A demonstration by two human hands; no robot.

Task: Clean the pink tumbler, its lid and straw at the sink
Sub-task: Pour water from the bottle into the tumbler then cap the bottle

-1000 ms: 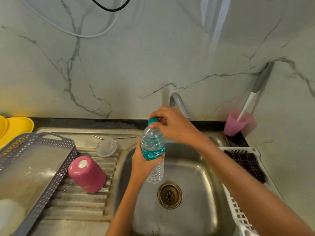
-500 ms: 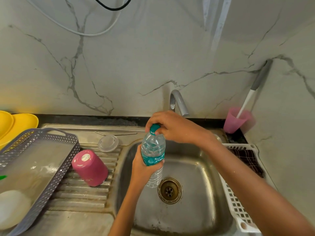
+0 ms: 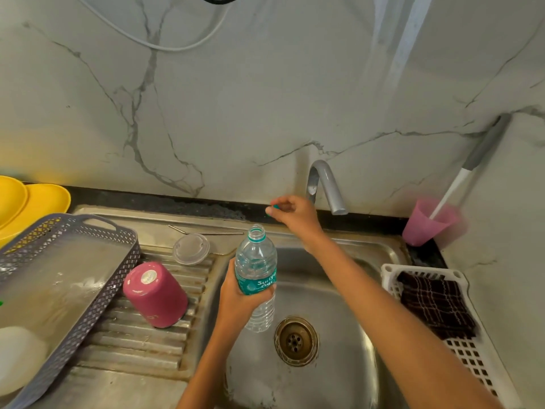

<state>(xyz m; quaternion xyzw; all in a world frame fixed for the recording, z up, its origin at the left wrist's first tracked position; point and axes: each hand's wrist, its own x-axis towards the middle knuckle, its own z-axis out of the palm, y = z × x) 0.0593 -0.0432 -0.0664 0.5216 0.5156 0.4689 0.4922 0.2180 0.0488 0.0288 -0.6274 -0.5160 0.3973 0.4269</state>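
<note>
The pink tumbler stands upside down on the ribbed drainboard left of the sink. Its clear lid lies flat just behind it, and the metal straw lies along the back rim. My left hand grips an uncapped clear water bottle with a teal label, upright over the basin. My right hand is raised behind the bottle near the tap and pinches the small teal bottle cap.
A grey perforated tray holding a white object stands at the left, with yellow plates behind it. A white basket with a dark checked cloth sits right of the basin. A pink cup holding a brush handle stands in the back right corner. The drain lies below the bottle.
My right hand has come off the bottle's neck with the teal cap and lifted up and back toward the tap. The bottle now stands uncapped in my left hand.
</note>
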